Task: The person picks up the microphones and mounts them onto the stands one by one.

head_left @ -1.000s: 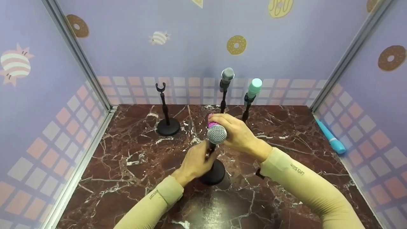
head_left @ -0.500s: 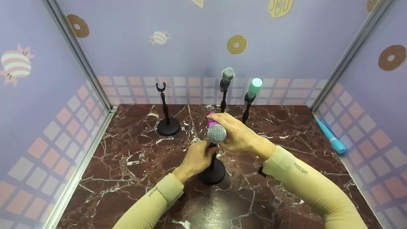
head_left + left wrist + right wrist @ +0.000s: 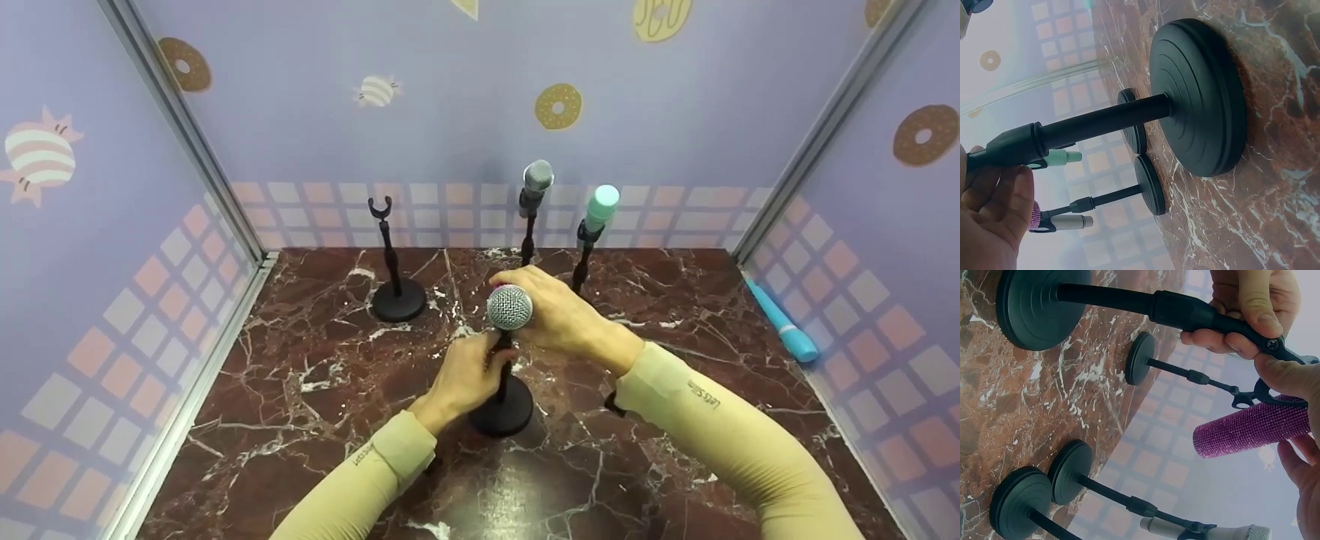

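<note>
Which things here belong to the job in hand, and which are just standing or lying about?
Seemingly in the job: purple mic, near stand.
Apparently just about: empty stand, grey mic, green mic, their stands, blue wand.

Lilac walls (image 3: 465, 142) printed with doughnuts (image 3: 558, 93) and sweets (image 3: 376, 91) enclose a reddish-brown marbled surface (image 3: 637, 465).

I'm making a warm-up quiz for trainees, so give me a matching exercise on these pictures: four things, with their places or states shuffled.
Things:
1. purple microphone
2. mint-green microphone
3. bright blue object
4. left hand

Places or states:
A. lying down, far right in the head view
B. gripping the nearest stand
C. held by the right hand
D. clipped in a stand towards the back

Pairs: 1-C, 2-D, 3-A, 4-B
</note>
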`<state>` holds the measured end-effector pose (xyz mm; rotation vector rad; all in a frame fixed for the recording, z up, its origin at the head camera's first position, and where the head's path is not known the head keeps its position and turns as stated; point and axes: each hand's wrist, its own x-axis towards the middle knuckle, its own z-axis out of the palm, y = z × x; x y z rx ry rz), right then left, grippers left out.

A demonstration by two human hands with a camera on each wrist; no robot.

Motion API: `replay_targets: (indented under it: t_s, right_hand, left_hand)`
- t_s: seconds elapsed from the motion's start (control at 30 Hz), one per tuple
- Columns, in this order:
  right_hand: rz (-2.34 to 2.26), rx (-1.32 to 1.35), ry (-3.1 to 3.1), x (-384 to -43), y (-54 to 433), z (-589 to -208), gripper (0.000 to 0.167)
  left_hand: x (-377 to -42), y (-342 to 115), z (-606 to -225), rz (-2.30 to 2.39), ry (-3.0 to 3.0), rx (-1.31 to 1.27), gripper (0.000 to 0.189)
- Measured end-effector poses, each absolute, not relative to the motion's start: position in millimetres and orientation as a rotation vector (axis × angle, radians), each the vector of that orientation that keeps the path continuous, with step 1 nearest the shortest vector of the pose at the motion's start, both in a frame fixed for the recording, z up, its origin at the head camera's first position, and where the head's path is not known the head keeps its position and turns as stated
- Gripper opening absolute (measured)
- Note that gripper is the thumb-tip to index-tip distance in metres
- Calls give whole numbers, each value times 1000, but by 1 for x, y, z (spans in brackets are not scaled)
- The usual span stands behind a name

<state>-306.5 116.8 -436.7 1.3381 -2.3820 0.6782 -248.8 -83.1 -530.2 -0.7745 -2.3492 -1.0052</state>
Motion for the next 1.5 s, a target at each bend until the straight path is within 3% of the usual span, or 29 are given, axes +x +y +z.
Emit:
replay_targets:
  t_s: [0.37, 0.8, 1.07, 1.23, 1.5]
  right_hand:
    - [797, 1393, -2301, -311, 121, -438, 69]
    - [789, 1405, -2248, -316, 124, -437, 73]
    - [755, 1425, -2234, -314, 123, -437, 64]
    - [719, 1455, -2210, -310, 124, -443, 74]
    - [874, 1406, -2356, -313, 121, -448, 66]
  left_hand:
    - [-251, -83, -534, -1003, -2305, -797, 28]
    - [-253, -83, -536, -1049, -2280, -829, 27]
    - [-257, -83, -541, -1030, -2236, -815, 30]
    - [-259, -82, -543, -1006, -2220, -831, 26]
    - [-258, -81, -545, -1054, -2207, -787, 26]
